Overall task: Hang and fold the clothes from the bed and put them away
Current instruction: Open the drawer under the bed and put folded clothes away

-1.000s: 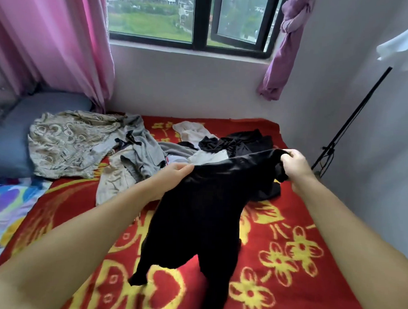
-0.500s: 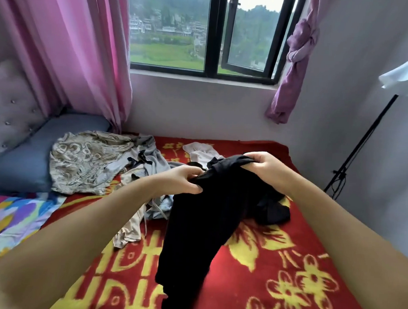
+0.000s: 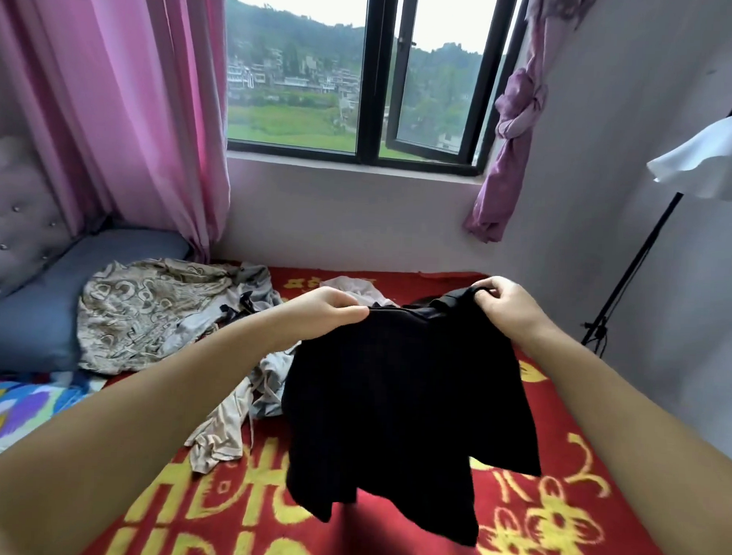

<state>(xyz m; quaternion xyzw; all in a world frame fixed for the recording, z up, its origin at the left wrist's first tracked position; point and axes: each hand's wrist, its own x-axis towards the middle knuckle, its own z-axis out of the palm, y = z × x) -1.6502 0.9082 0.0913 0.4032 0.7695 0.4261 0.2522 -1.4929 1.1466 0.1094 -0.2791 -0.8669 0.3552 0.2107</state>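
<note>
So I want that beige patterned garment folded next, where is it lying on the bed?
In the head view the beige patterned garment lies spread at the far left of the bed, partly over the blue-grey pillow, with the grey clothes at its right edge.

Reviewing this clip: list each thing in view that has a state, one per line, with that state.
left hand: pinches the black garment's top edge
right hand: grips the black garment's top edge
black garment: held up, hanging above the bed
patterned garment: crumpled, lying by the pillow
grey garment: crumpled, unfolded
beige garment: crumpled on the bed
window: right pane ajar
purple curtain: knotted
pink curtain: hanging loose
</note>
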